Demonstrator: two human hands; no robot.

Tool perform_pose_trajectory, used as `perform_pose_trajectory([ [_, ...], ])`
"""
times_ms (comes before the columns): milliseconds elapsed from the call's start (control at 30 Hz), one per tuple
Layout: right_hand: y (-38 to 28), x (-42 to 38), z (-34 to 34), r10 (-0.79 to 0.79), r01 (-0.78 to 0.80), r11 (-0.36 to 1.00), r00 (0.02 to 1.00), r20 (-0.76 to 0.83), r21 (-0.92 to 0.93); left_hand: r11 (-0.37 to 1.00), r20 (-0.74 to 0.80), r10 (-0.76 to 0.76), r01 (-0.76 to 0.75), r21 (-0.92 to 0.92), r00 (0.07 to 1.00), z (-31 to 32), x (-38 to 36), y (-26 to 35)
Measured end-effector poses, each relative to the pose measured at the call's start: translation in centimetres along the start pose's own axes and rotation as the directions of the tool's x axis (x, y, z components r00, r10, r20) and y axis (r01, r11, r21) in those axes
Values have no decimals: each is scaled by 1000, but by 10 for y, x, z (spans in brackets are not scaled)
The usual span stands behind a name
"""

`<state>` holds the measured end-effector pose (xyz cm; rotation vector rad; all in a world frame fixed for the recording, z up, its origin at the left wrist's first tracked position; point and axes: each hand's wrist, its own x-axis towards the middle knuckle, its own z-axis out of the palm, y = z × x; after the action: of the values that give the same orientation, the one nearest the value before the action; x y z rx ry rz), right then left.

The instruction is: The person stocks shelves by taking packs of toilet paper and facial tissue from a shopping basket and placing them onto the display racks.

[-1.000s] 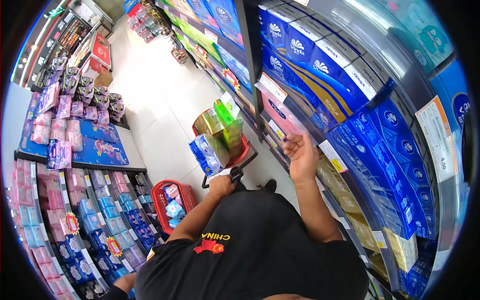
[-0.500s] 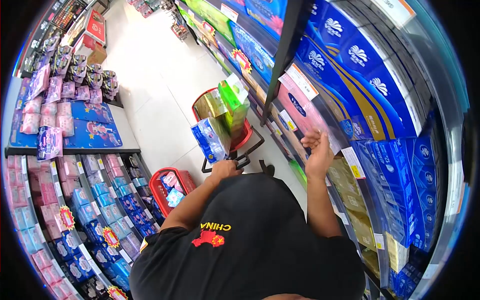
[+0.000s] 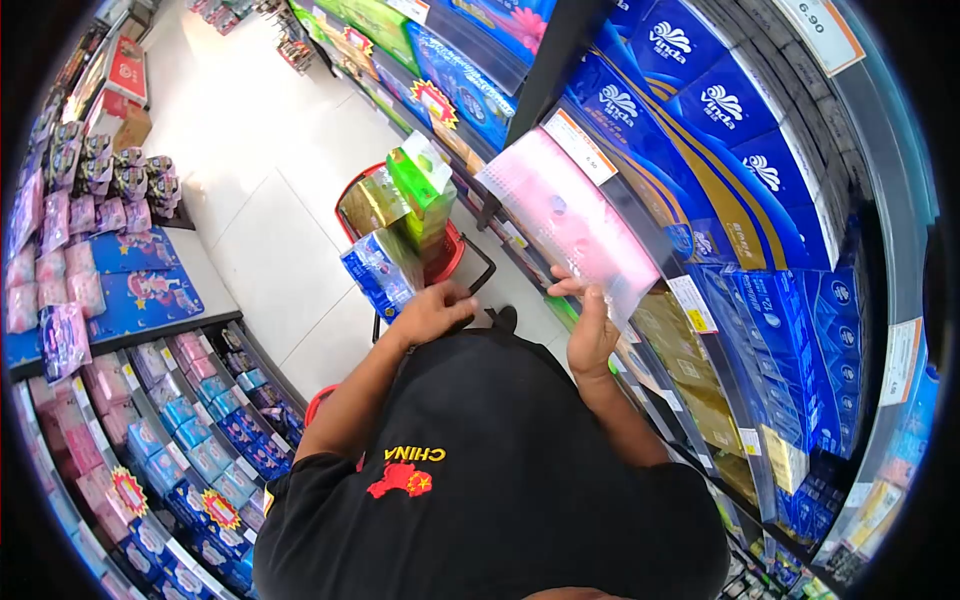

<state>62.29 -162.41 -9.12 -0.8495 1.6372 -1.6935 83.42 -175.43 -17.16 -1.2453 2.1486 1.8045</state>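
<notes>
Between the thumb and fingers of my right hand (image 3: 588, 325) is the lower corner of a pink tissue pack (image 3: 575, 215), which sticks out from the shelf under a price label. My left hand (image 3: 436, 312) hovers by my waist near the basket, its fingers curled; whether they hold anything is hidden. Just ahead of it stands a red basket (image 3: 445, 262) with a black handle. A blue and white tissue pack (image 3: 382, 275), a gold pack (image 3: 377, 203) and a green pack (image 3: 425, 185) stand in the basket.
Blue Vinda packs (image 3: 720, 105) fill the shelf at the right, with gold packs (image 3: 690, 375) lower down. At the left, a shelf (image 3: 190, 330) holds pink and blue packets. A red basket edge (image 3: 318, 403) shows beside my left arm. Pale floor tiles (image 3: 260, 220) stretch ahead.
The pink pack has come outward from the shelf with my right hand at its corner. My left hand has moved off the basket handle. The view has shifted right.
</notes>
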Motion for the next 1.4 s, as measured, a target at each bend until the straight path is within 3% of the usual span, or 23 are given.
perform_pose_trajectory([
  [67, -1, -3, 2, -10, 10, 1000, 1000, 10, -27, 961, -23, 66, -70, -267, 998, -10, 4, 27],
  [133, -7, -6, 5, -10, 12, 998, 1000, 23, -69, 816, 3, 136, -110, -568, 991, -16, 9, 55],
  [233, -19, -11, 7, 19, -12, 991, 998, 55, -135, 607, 43, 248, -120, -786, 968, -18, 12, 94],
  [333, -38, -17, 7, -19, 49, 974, 990, 137, -221, 481, 72, 176, -22, -877, 982, -11, 12, 124],
  [467, -57, -28, -3, -37, 104, 968, 960, 278, -229, 514, -154, 138, -203, -833, 978, -1, -2, 139],
  [533, -83, -25, -2, -56, 145, 963, 932, 359, -226, 518, -170, 179, -240, -821, 969, -8, -23, 146],
  [633, -82, -22, 6, -185, 192, 981, 918, 350, 14, 539, -271, 204, -339, -771, 941, -18, -46, 155],
  [767, -64, -10, 17, 18, -122, 973, 889, 457, 198, 559, -420, 154, -429, -710, 895, -33, -53, 154],
  [833, -50, -3, 21, 88, -175, 976, 860, 502, 128, 644, -451, 176, -448, -619, 875, -44, -45, 138],
  [900, -40, 1, 22, 151, -175, 984, 831, 535, -5, 728, -478, 107, -396, -559, 872, -59, -34, 118],
  [1033, -11, 0, 15, 216, -227, 973, 843, 493, -38, 818, -550, 37, -341, -463, 834, -86, -15, 85],
  [1233, 12, -4, 17, 333, -324, 942, 861, 385, -92, 897, -498, -46, -184, -402, 866, -96, 31, 3],
  [1400, 16, -6, 27, 379, -368, 925, 862, 336, -100, 880, -393, -200, -12, -475, 898, -89, 57, -40],
])
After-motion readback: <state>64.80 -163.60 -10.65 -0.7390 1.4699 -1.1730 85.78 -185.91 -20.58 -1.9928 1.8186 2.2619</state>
